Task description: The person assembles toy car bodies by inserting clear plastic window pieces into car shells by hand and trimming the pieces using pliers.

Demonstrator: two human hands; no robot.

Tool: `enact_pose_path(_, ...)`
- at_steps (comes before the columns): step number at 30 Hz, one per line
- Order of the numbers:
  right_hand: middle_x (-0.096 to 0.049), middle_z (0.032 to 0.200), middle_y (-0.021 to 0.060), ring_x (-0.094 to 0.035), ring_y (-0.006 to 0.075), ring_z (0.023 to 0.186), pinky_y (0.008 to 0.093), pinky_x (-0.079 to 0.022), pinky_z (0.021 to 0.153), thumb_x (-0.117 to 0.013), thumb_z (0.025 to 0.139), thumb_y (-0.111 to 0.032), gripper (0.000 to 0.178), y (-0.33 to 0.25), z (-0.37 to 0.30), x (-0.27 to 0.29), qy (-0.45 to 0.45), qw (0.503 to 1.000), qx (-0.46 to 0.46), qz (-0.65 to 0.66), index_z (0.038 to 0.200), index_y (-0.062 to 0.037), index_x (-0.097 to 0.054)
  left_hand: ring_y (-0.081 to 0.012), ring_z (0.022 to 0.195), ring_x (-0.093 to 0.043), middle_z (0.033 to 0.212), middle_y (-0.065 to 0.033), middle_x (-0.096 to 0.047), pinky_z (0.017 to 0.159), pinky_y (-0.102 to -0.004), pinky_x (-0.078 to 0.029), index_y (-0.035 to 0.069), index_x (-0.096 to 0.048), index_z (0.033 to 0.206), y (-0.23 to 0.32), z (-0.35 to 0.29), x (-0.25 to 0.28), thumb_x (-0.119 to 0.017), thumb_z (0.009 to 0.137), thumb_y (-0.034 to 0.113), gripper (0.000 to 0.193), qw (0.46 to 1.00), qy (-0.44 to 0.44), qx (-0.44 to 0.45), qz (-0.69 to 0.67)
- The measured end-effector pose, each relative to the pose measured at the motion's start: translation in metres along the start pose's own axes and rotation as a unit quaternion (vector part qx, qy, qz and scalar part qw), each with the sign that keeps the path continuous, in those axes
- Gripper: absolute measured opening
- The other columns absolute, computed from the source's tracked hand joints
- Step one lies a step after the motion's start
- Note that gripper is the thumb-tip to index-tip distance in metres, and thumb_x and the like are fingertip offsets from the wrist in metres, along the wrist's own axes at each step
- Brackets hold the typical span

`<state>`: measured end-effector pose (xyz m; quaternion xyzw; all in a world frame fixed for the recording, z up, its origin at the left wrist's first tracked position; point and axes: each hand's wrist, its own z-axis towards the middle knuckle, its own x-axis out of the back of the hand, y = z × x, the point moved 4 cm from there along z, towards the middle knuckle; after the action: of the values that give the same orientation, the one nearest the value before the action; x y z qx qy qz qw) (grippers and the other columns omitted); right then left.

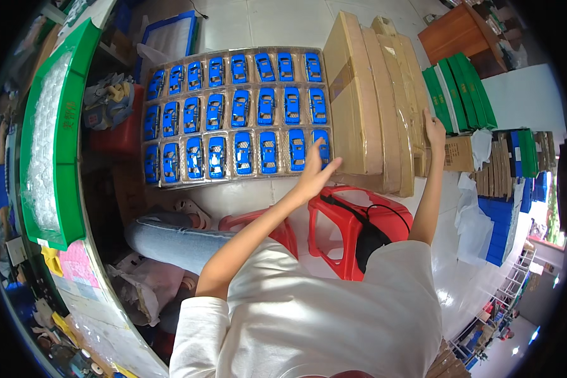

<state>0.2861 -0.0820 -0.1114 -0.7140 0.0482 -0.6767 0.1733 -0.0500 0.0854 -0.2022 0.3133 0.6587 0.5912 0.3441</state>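
Rows of blue toy car bodies (241,108) sit in the pockets of a clear plastic tray (201,129). My left hand (315,171) reaches to the tray's near right corner, thumb and fingers apart. Its fingertips are at the last toy car (323,150) of the near row and partly cover it; I cannot tell whether they touch. My right hand (435,130) is beyond the right side of a stack of cardboard boxes (375,107), its fingers curled. Whatever may be in those fingers is too small to make out.
Red plastic stools (334,242) stand close in front of me, a black strap and pouch (372,242) on one. At left, a green crate (75,189) rests on a worktable. Green crates (463,91), flattened cardboard (494,167) and blue bins (499,227) are at right.
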Motion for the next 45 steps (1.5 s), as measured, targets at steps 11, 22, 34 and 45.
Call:
enact_pose_path(11, -0.056, 0.089, 0.0154, -0.054, 0.0291, 0.087, 0.0354, -0.042, 0.078, -0.052, 0.075, -0.006, 0.015, -0.182, -0.268, -0.051, -0.087, 0.863, 0.423, 0.264, 0.089, -0.0007, -0.055, -0.0252, 0.11, -0.044, 0.118, -0.0135, -0.046, 0.093, -0.0341, -0.035, 0.001, -0.044, 0.117, 0.04, -0.136, 0.119, -0.051, 0.08, 0.008, 0.038, 0.981, 0.181, -0.041, 0.051)
enact_pose_path(22, -0.041, 0.12, 0.0285, -0.04, 0.042, 0.109, 0.0481, -0.033, 0.093, -0.067, 0.066, -0.039, 0.064, -0.111, -0.236, -0.287, -0.024, 0.919, 0.385, -0.083, 0.114, 0.0004, -0.047, -0.0218, 0.096, -0.05, 0.101, -0.0111, -0.052, 0.08, -0.0285, -0.04, 0.002, -0.053, 0.1, 0.039, -0.291, 0.197, -0.052, 0.079, 0.004, 0.021, 0.889, 0.444, -0.048, 0.098)
enact_pose_path(34, -0.045, 0.11, 0.0182, -0.047, 0.0297, 0.102, 0.0384, -0.038, 0.091, -0.071, 0.071, -0.011, 0.061, -0.323, -0.415, -0.115, -0.082, 0.75, 0.535, 0.38, 0.118, -0.0005, -0.032, -0.0281, 0.086, -0.054, 0.09, -0.0141, -0.056, 0.078, -0.0346, -0.042, 0.0, -0.055, 0.088, 0.169, -0.501, 0.259, -0.053, 0.071, -0.002, 0.017, 0.649, 0.68, -0.089, 0.331)
enact_pose_path(45, -0.051, 0.099, 0.0191, -0.048, 0.0332, 0.091, 0.0399, -0.039, 0.081, -0.071, 0.061, -0.016, 0.067, -0.416, -0.804, -0.071, -0.358, 0.426, 0.774, 0.304, 0.117, 0.0027, -0.039, -0.0273, 0.092, -0.048, 0.095, -0.0103, -0.054, 0.078, -0.0376, -0.036, 0.005, -0.054, 0.1, 0.185, -0.654, 0.456, -0.061, 0.067, 0.006, 0.034, 0.363, 0.609, 0.172, 0.684)
